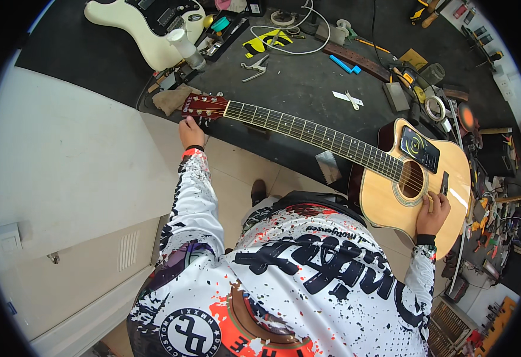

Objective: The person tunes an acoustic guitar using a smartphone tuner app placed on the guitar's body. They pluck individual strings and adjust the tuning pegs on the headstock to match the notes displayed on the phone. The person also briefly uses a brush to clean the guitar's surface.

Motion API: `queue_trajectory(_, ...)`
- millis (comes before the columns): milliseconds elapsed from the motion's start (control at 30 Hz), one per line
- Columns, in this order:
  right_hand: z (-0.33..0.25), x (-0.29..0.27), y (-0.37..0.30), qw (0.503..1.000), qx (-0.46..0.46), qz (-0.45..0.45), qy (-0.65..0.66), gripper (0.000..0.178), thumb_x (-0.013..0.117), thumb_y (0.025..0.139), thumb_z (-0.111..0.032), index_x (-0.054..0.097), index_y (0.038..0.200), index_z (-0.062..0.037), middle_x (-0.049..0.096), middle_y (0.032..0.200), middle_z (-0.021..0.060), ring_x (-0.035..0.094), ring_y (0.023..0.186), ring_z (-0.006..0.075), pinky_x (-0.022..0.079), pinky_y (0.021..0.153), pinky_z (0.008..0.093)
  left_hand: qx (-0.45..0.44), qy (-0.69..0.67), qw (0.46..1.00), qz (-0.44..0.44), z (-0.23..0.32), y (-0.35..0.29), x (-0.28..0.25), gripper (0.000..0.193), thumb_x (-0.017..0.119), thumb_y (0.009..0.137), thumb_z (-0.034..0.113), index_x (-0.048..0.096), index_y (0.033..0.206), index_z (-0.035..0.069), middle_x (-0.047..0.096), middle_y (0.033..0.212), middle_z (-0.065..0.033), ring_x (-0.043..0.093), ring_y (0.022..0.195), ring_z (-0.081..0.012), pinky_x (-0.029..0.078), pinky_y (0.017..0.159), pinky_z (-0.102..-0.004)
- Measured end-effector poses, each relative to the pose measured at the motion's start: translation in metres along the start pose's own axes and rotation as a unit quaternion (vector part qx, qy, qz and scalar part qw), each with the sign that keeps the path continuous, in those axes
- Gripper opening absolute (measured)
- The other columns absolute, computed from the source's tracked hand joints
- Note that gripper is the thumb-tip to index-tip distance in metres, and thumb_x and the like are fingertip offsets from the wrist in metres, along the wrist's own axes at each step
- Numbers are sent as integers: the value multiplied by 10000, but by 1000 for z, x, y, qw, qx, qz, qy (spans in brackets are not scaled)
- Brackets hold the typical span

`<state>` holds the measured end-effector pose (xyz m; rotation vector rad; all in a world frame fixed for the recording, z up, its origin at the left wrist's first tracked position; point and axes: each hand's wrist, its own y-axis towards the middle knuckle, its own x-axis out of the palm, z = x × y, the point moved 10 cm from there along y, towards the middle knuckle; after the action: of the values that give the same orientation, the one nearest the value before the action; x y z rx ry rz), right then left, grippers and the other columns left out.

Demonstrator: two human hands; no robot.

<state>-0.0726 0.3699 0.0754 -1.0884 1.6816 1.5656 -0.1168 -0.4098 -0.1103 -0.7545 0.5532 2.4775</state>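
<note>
An acoustic guitar [379, 220] with a pale wood top lies face up, its neck running left along the bench's front edge. At the far left end is its dark red headstock [203, 106], fitted with metal tuning pegs. My left hand [190, 132] is closed at the headstock's near side, its fingers pinched on a tuning peg that they mostly hide. Over the strings just right of the sound hole [411, 180], my right hand [433, 213] rests with its fingers apart, holding nothing. A black phone [420, 150] with a lit screen lies on the guitar's top, beyond the sound hole.
Across the dark bench [308, 89] lie a capo [255, 68], a blue string winder [345, 64], a coiled white cable [314, 50] and a brown cloth [172, 100]. A cream electric guitar body [153, 44] lies at the back left. Many tools crowd the right side.
</note>
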Motion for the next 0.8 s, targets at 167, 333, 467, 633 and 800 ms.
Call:
queue_trajectory(167,0,5,3,1000,2,-7,18,189,726,861,-113,702,1042,-63,579,1059,147,549,1020,330,453,871,421,-8,83,996,-9,-36,21,-2,321,429,1025,300,601,1027,29,635,845,-183,602,763,-391,475,704,-487)
queue_trajectory(333,6,2,-6,1000,15,-9,-4,194,722,865,-116,703,1051,-66,579,1060,144,545,1024,329,452,873,422,-521,-417,716,-204,-21,-34,48,227,406,984,230,475,781,154,348,556,45,270,445,-114,214,435,-273)
queue_trajectory(467,4,5,-3,1000,9,-5,1,213,725,860,-113,705,1066,-66,579,1053,139,543,1011,323,450,868,418,-427,-308,839,-134,-43,-17,33,243,461,977,255,556,822,95,511,647,-68,457,515,-213,357,486,-362)
queue_trajectory(633,7,4,-5,1000,21,-18,-1,223,721,849,-90,712,1070,-68,580,1047,138,542,997,319,449,866,414,59,50,997,7,21,-14,4,354,458,1002,263,626,937,-42,638,919,-270,574,930,-477,434,844,-535)
queue_trajectory(800,7,-6,-4,1000,14,7,-4,179,731,797,-84,705,967,-38,591,998,159,556,963,330,459,837,424,140,145,979,-32,-1,0,28,338,401,995,231,645,998,-2,663,957,-254,614,951,-461,465,807,-547)
